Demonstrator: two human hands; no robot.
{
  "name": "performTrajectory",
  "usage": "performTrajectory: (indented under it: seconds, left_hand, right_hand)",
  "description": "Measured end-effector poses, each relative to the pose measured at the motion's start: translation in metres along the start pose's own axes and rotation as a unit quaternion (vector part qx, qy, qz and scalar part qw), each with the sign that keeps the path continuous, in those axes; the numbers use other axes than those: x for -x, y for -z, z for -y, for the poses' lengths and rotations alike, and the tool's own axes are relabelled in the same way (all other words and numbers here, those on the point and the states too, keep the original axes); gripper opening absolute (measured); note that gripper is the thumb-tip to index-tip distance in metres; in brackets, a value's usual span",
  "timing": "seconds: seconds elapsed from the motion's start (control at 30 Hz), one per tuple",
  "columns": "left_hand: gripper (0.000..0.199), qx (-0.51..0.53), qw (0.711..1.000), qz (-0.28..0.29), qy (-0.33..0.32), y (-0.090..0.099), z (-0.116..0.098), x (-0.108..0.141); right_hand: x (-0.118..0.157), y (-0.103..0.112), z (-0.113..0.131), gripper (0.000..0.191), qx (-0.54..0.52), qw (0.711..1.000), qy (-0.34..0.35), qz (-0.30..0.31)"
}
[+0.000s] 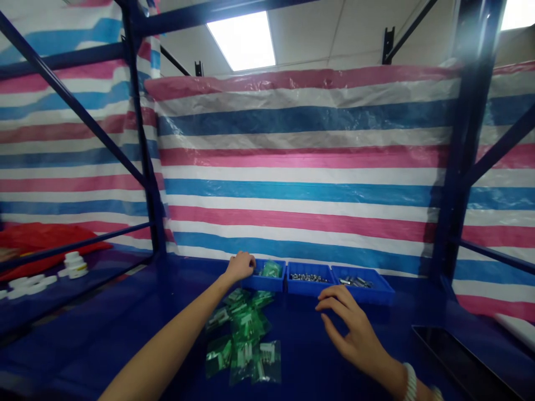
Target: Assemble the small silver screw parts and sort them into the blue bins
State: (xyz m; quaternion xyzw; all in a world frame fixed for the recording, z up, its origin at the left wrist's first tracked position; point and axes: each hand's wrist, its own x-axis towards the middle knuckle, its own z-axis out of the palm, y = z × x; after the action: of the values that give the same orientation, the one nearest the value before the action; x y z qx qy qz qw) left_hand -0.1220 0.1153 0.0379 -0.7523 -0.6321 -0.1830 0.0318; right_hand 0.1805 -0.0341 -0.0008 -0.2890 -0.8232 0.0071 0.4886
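Observation:
My left hand (241, 267) is at the left end of the left blue bin (267, 284), its fingertips mostly hidden. Inside that bin lie green plastic bags (272, 269). My right hand (351, 328) hovers over the table with fingers apart and nothing in them, in front of the other two bins. The middle blue bin (307, 287) holds small metal parts (309, 277); in the right blue bin (382, 292) are longer metal pieces (355, 282). Between my arms spreads a pile of clear green bags (246, 326) with metal and white pieces inside.
A dark flat device like a phone or tablet (460, 356) lies at the right on the blue table (317, 356). Blue metal posts (462, 167) and striped sheeting (301, 195) stand around. To the left are a white bottle (75, 264), white lids (31, 283) and red cloth (45, 239).

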Motion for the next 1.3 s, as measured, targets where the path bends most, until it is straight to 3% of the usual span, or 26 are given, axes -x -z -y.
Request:
performTrajectory:
  seconds: [0.17,0.27,0.33,0.5,0.73,0.83,0.93,1.0,1.03,1.13,1.17,1.23,1.3]
  left_hand:
    - [0.020,-0.013,0.999,-0.029,-0.020,0.014,-0.011,0.008]
    - [0.020,0.008,0.998,-0.038,-0.053,0.026,-0.018,0.027]
    - [0.018,0.024,0.996,-0.013,-0.082,0.028,-0.023,0.044]
    - [0.016,0.029,0.990,0.043,-0.130,0.014,-0.038,0.076]
    - [0.004,0.065,0.979,0.070,-0.181,-0.001,-0.059,0.078]
    - [0.003,0.121,0.972,0.063,-0.190,0.006,-0.071,0.079]
    - [0.016,0.195,0.959,0.061,-0.195,0.015,-0.090,0.084]
    - [0.024,0.316,0.929,0.095,-0.166,0.018,-0.106,0.090]
    - [0.025,0.397,0.900,0.120,-0.134,0.017,-0.113,0.094]
    - [0.027,0.603,0.778,0.175,-0.013,0.011,-0.127,0.105]
    - [0.030,0.635,0.751,0.179,0.016,0.008,-0.128,0.108]
    - [0.034,0.668,0.720,0.181,0.049,0.003,-0.128,0.111]
    - [0.034,0.676,0.716,0.167,0.053,0.000,-0.125,0.112]
  right_hand:
    - [0.001,0.001,0.001,0.019,0.005,1.000,0.005,0.018]
    - [0.001,0.000,0.000,0.020,0.006,1.000,0.010,0.020]
    - [0.001,-0.001,0.000,0.020,0.007,1.000,0.010,0.021]
    - [0.002,-0.005,0.005,0.020,0.000,1.000,0.004,0.030]
    - [0.001,-0.004,0.006,0.019,-0.019,0.999,-0.012,0.035]
    - [0.002,-0.006,0.002,0.017,-0.048,0.998,-0.039,0.031]
    - [0.002,-0.012,-0.006,0.026,-0.130,0.982,-0.135,-0.022]
    - [0.001,-0.016,-0.011,0.043,-0.236,0.943,-0.228,-0.052]
    - [0.000,-0.017,-0.013,0.047,-0.297,0.915,-0.270,-0.050]
    - [-0.002,-0.020,-0.013,0.038,-0.425,0.834,-0.353,0.005]
    - [-0.002,-0.021,-0.011,0.034,-0.442,0.818,-0.368,0.017]
    - [-0.003,-0.022,-0.008,0.034,-0.456,0.802,-0.386,0.021]
    - [-0.002,-0.023,-0.004,0.036,-0.462,0.794,-0.394,0.025]
